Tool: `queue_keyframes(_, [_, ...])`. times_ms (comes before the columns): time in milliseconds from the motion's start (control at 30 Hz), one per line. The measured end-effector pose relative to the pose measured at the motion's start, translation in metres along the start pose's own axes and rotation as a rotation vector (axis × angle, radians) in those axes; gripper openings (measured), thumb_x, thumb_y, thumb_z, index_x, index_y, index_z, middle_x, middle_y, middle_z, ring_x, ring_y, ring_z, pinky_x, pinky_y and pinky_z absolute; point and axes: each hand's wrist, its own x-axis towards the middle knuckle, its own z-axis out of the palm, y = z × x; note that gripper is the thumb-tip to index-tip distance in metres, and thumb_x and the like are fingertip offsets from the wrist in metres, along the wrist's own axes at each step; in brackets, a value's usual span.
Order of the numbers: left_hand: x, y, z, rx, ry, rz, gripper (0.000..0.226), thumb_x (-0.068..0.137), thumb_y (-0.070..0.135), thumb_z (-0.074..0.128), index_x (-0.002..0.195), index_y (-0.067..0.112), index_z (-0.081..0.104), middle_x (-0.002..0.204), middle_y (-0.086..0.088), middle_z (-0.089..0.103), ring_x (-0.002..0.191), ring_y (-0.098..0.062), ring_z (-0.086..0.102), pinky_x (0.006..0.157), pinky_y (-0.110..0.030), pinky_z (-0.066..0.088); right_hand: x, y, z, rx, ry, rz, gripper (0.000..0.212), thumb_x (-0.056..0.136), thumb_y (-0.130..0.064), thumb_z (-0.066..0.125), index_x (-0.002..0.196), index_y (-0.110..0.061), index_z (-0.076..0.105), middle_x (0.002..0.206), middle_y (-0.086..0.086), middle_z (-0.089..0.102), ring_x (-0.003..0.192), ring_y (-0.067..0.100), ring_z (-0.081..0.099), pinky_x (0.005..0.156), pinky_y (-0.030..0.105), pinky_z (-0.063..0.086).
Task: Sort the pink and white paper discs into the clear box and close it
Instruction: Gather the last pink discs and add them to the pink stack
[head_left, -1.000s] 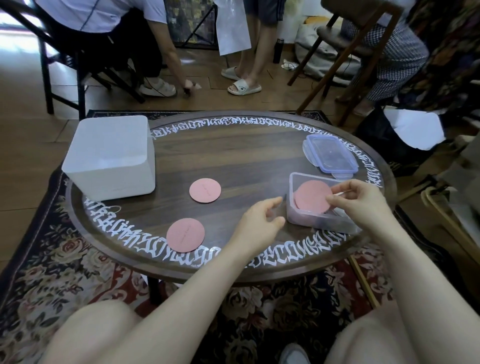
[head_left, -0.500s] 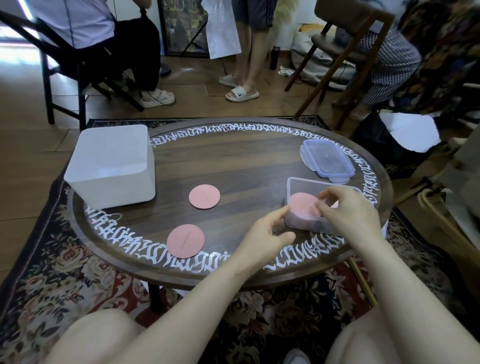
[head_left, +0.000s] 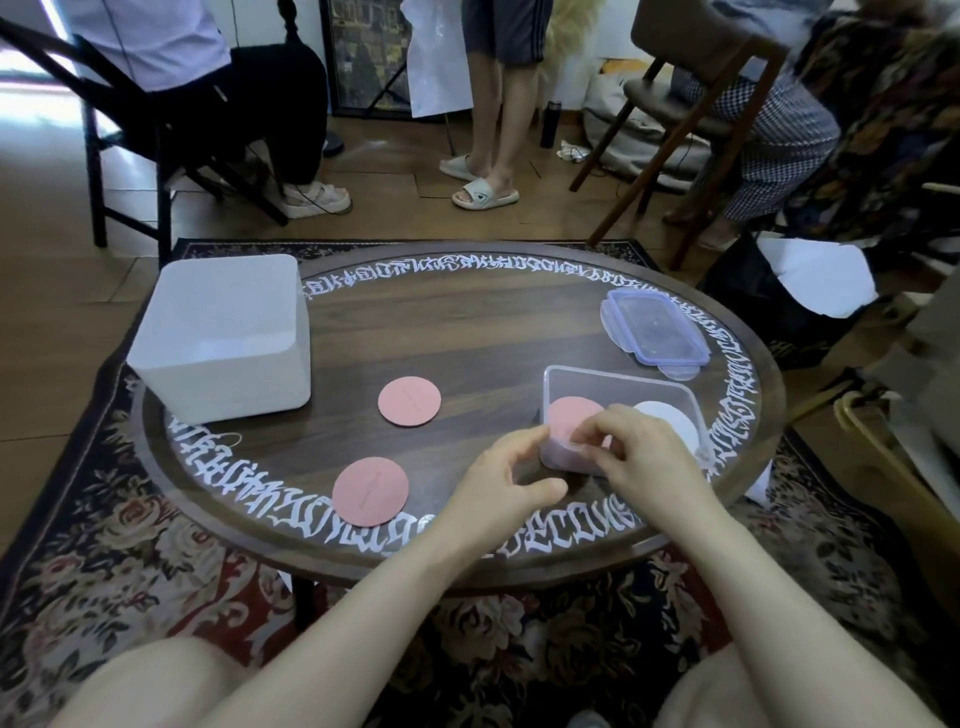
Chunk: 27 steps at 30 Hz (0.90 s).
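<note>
The clear box (head_left: 623, 375) stands open on the right half of the round table (head_left: 467, 332). Inside it lie a pink disc (head_left: 569, 415) on the left and a white disc (head_left: 672, 423) on the right. My right hand (head_left: 644, 460) reaches over the box's near wall and pinches the pink disc's near edge with curled fingertips. My left hand (head_left: 501, 480) hovers at the box's front left corner, fingers loosely curled, holding nothing. Two more pink discs lie on the table: one near the middle (head_left: 409, 401), one by the front edge (head_left: 370, 491). The box's lid (head_left: 654, 325) lies behind the box.
A white square container (head_left: 223, 338) sits at the table's left. Chairs (head_left: 691, 93) and several people's legs (head_left: 493, 104) stand beyond the far edge. A black bag with white paper (head_left: 810, 291) is off to the right. My knees are under the near edge.
My right hand has lowered the pink disc from a tilted hold above the box down into it. The white disc beside it has come into sight. My left hand stayed by the box's corner.
</note>
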Motion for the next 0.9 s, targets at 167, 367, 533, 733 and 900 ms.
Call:
queue_keyframes(167, [-0.016,-0.002,-0.029,0.08,0.084,0.025,0.053,0.083,-0.002,0.06,0.109,0.043,0.052,0.12,0.014,0.053,0.098,0.014,0.051,0.089,-0.008,0.041,0.005,-0.026,0.028,0.048,0.04,-0.157,0.015,0.074,-0.003,0.068,0.082,-0.015,0.067,0.082,-0.004,0.062,0.074,0.015,0.055,0.067,0.024,0.039])
queue_keyframes(367, [-0.026,0.0,-0.068,0.603,0.174,-0.053,0.047,0.088,0.021,0.058,0.131,0.036,0.049,0.129,0.015,0.052,0.121,-0.012,0.048,0.097,-0.021,0.037,0.009,-0.061,0.038,0.093,0.046,-0.194,0.015,0.08,-0.006,0.059,0.091,-0.015,0.064,0.095,-0.003,0.057,0.082,0.02,0.057,0.065,0.034,0.046])
queue_keyframes(533, [-0.021,-0.016,-0.112,1.066,0.332,-0.377,0.056,0.081,0.044,0.061,0.128,0.018,0.047,0.128,-0.005,0.047,0.122,-0.026,0.042,0.094,-0.038,0.038,-0.009,-0.103,0.049,0.145,-0.02,-0.341,0.016,0.086,-0.02,0.057,0.102,-0.024,0.059,0.101,-0.008,0.053,0.076,0.01,0.051,0.055,0.033,0.046])
queue_keyframes(733, [-0.015,-0.03,-0.112,1.096,0.268,-0.487,0.072,0.066,0.056,0.075,0.118,0.016,0.045,0.124,-0.006,0.048,0.118,-0.026,0.047,0.094,-0.037,0.04,-0.014,-0.102,0.071,0.162,-0.359,-0.114,0.039,0.088,-0.035,0.06,0.125,-0.031,0.047,0.117,-0.011,0.045,0.079,0.0,0.044,0.077,0.029,0.043])
queue_keyframes(900, [-0.012,-0.035,-0.118,0.798,0.292,-0.383,0.034,0.071,0.028,0.077,0.09,0.023,0.049,0.097,0.0,0.062,0.092,-0.022,0.059,0.077,-0.034,0.045,-0.013,-0.095,0.074,0.315,-0.417,0.044,0.055,0.086,-0.035,0.065,0.135,-0.028,0.04,0.12,-0.009,0.048,0.07,-0.009,0.043,0.08,0.021,0.039])
